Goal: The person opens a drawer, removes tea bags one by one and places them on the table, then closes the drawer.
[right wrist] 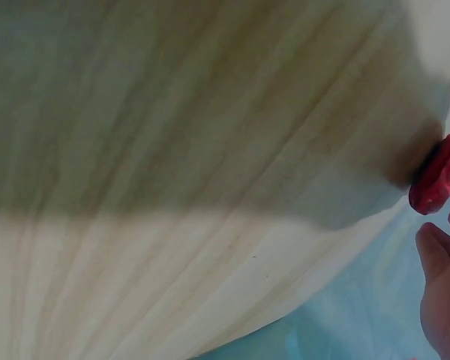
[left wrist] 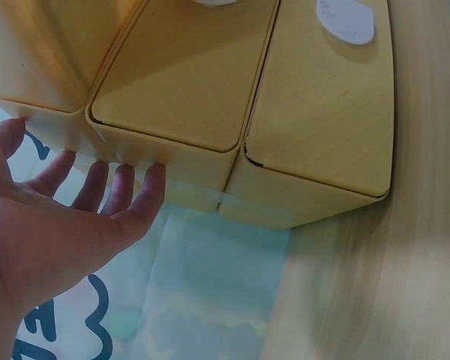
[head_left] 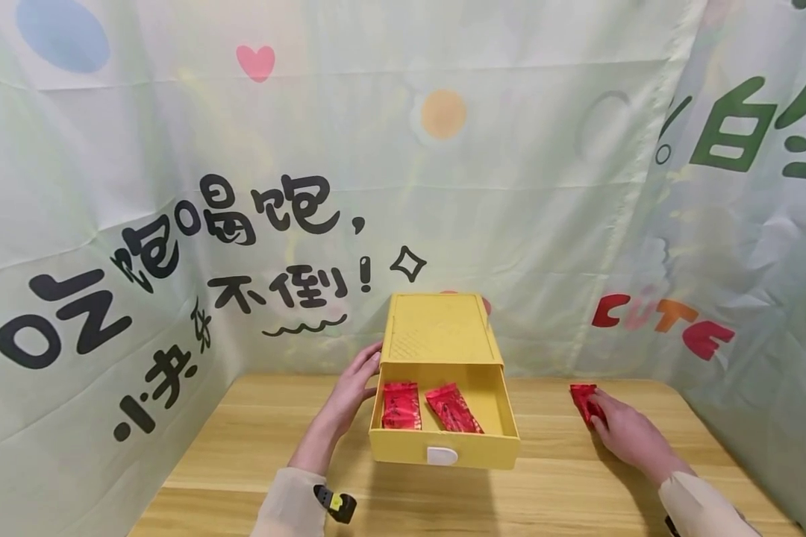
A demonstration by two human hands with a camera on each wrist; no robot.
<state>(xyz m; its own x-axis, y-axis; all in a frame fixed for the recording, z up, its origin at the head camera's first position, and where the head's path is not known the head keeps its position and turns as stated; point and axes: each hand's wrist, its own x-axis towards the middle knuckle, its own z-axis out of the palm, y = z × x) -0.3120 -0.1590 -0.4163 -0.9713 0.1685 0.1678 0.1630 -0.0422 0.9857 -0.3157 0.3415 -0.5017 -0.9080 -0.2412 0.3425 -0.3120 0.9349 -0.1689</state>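
A yellow drawer box (head_left: 439, 324) stands with its top drawer (head_left: 443, 449) pulled out. Two red packets lie inside: one packet (head_left: 401, 406) at the left, another packet (head_left: 454, 409) slanting beside it. My left hand (head_left: 339, 395) is at the box's left side. In the left wrist view that hand (left wrist: 67, 210) has spread fingers (left wrist: 154, 195) with their tips against the yellow side. My right hand (head_left: 634, 436) reaches a third red packet (head_left: 583, 403) on the table. In the right wrist view its fingertips (right wrist: 431, 236) are right at this packet (right wrist: 439, 176), which lies just beyond them.
The left wrist view shows closed drawer fronts (left wrist: 322, 97) below the pulled-out drawer, with white tab handles (left wrist: 346, 19). Everything stands on a wood-grain table (head_left: 275, 418). A pale printed curtain (head_left: 510, 224) encloses the back and both sides.
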